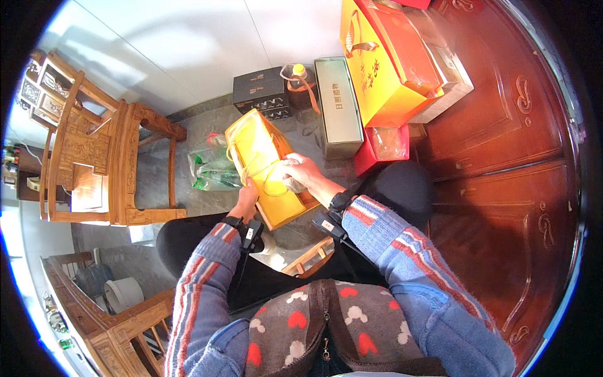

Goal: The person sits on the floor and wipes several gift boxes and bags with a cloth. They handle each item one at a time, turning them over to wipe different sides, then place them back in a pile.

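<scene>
A yellow gift bag (254, 141) with thin yellow cord handles lies tilted in front of me, above my knees. My left hand (247, 200) grips its near left side, with the thumb up by the cord. Over the bag's right part, my right hand (300, 171) is closed, its fingers curled inward near the cord. Something greyish (293, 184) shows below those fingers, too small to make out. The bag's underside is hidden. Just left of the bag, a clear plastic bag with green print (213, 171) lies on the floor.
Black boxes (259, 88), a yellow-capped bottle (299, 76) and a tall grey-green box (339, 103) stand by the wall. Right of them are an orange-yellow gift bag (377, 69) and a red box (383, 151). A carved wooden chair (119, 163) is left; reddish cabinet doors (496, 182) are right.
</scene>
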A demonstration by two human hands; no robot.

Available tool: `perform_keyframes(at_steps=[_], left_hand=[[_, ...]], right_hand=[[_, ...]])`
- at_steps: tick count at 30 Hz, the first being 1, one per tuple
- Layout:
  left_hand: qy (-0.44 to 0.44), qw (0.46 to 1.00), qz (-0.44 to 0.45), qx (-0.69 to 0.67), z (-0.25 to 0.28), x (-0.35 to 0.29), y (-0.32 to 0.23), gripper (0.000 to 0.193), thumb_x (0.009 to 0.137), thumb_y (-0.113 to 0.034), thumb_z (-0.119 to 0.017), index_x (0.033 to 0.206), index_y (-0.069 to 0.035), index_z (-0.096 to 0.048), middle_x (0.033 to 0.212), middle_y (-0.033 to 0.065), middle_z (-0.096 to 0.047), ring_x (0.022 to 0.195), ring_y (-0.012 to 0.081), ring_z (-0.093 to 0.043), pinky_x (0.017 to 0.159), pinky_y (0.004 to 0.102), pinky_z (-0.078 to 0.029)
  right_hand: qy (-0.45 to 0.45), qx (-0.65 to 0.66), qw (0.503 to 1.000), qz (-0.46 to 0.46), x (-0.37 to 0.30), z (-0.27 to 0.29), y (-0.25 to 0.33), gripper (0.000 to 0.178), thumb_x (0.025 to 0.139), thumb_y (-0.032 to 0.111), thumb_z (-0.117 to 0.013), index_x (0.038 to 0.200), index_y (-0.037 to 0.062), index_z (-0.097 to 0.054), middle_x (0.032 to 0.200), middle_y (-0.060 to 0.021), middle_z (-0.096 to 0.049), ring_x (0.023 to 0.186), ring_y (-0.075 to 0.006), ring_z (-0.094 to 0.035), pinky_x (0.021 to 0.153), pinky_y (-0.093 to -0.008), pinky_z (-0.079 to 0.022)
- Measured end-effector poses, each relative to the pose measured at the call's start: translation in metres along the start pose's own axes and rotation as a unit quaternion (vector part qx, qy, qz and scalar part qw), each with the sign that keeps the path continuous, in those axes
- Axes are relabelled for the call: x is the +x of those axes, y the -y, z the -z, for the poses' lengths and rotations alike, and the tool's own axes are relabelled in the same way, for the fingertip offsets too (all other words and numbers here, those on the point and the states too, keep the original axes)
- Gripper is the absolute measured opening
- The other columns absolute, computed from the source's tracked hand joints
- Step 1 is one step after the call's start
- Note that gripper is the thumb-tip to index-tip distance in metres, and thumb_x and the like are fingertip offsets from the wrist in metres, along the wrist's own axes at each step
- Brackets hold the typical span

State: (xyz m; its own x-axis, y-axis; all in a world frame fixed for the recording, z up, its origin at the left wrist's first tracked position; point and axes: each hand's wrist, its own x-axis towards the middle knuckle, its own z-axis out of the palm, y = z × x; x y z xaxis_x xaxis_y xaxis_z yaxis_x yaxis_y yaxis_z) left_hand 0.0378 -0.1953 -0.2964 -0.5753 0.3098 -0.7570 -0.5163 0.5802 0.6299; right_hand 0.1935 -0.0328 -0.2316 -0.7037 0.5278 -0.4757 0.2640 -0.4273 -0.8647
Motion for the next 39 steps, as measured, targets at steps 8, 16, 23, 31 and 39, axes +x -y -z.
perform_keyframes(at_steps=[8, 16, 23, 31, 39], left_hand=[[0.047, 0.977, 0.002, -0.207, -0.007, -0.008, -0.031, 0.063, 0.110, -0.047, -0.034, 0.152, 0.000, -0.035, 0.144, 0.0189, -0.056, 0.121, 0.0386, -0.065, 0.098, 0.0571, -0.055], [0.044, 0.985, 0.023, -0.163, -0.043, -0.007, -0.069, 0.066, 0.109, -0.055, -0.030, 0.152, -0.006, -0.038, 0.144, 0.0176, -0.057, 0.121, 0.0378, -0.065, 0.093, 0.0624, -0.056], [0.176, 0.981, -0.025, -0.075, -0.030, -0.009, -0.066, 0.063, 0.109, -0.054, -0.037, 0.151, -0.007, -0.043, 0.142, 0.0142, -0.060, 0.120, 0.0340, -0.067, 0.098, 0.0589, -0.055], [0.055, 0.993, -0.085, -0.065, -0.017, 0.032, -0.103, 0.055, 0.106, -0.049, -0.050, 0.140, -0.006, -0.051, 0.129, 0.0134, -0.068, 0.109, 0.0357, -0.071, 0.084, 0.0606, -0.060], [-0.002, 0.999, -0.038, -0.001, 0.003, 0.086, -0.096, 0.059, 0.105, -0.049, -0.049, 0.137, 0.000, -0.052, 0.121, 0.0146, -0.070, 0.096, 0.0332, -0.073, 0.076, 0.0498, -0.062]], right_hand=[[-0.064, 0.008, 0.997, 0.036, 0.018, -0.014, 0.037, 0.039, 0.085, 0.012, -0.071, 0.124, 0.0097, -0.066, 0.102, -0.0063, -0.072, 0.084, -0.0157, -0.072, 0.075, -0.0307, -0.057], [-0.214, 0.063, 0.958, 0.180, 0.023, -0.020, 0.055, 0.037, 0.083, 0.018, -0.076, 0.119, 0.0096, -0.069, 0.105, -0.0105, -0.073, 0.097, -0.0201, -0.069, 0.082, -0.0337, -0.054], [-0.084, 0.285, 0.950, 0.094, -0.019, 0.020, 0.046, 0.016, 0.090, 0.015, -0.060, 0.097, 0.0028, -0.068, 0.088, -0.0076, -0.067, 0.074, -0.0161, -0.065, 0.067, -0.0290, -0.053], [-0.119, 0.212, 0.964, -0.106, -0.084, 0.043, -0.029, 0.023, 0.094, 0.022, -0.051, 0.093, 0.0068, -0.068, 0.082, -0.0060, -0.069, 0.071, -0.0182, -0.067, 0.063, -0.0334, -0.053], [0.016, 0.307, 0.946, -0.106, -0.043, 0.019, -0.009, 0.025, 0.091, 0.032, -0.056, 0.098, 0.0105, -0.066, 0.088, -0.0036, -0.069, 0.077, -0.0178, -0.069, 0.069, -0.0342, -0.057]])
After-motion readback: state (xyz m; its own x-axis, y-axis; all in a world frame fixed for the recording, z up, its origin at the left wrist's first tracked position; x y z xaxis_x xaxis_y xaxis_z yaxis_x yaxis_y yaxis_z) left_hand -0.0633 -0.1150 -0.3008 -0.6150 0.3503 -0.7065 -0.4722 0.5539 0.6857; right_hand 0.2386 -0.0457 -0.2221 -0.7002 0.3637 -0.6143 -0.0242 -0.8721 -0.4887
